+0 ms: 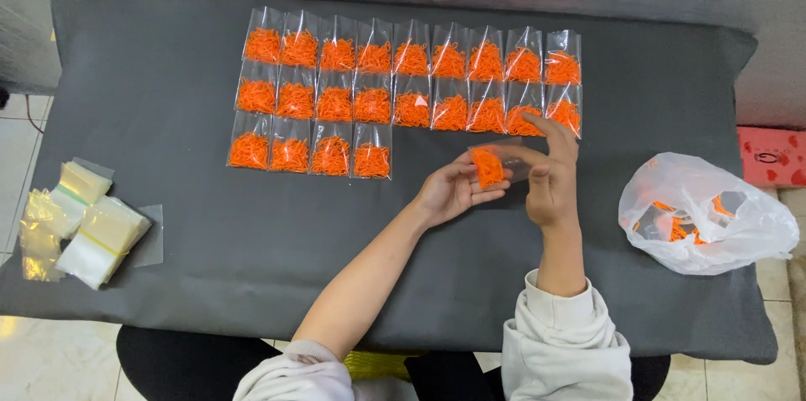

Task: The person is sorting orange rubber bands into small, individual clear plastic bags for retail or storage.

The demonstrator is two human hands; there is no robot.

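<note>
Item: small clear bag (491,166) of orange bits, held above the dark table (168,225), near the centre. My left hand (453,191) pinches it; my right hand (550,178) presses its top shut. Step, as I judge: sealing. Next: a place in the near row (311,153). Around: filled rows (411,73) far, empty bags (84,225) left, supply sack (705,212) right. Nothing blocks.

sleeves: pale grey sweatshirt, pushed up | trousers: dark | hands: bare
</note>
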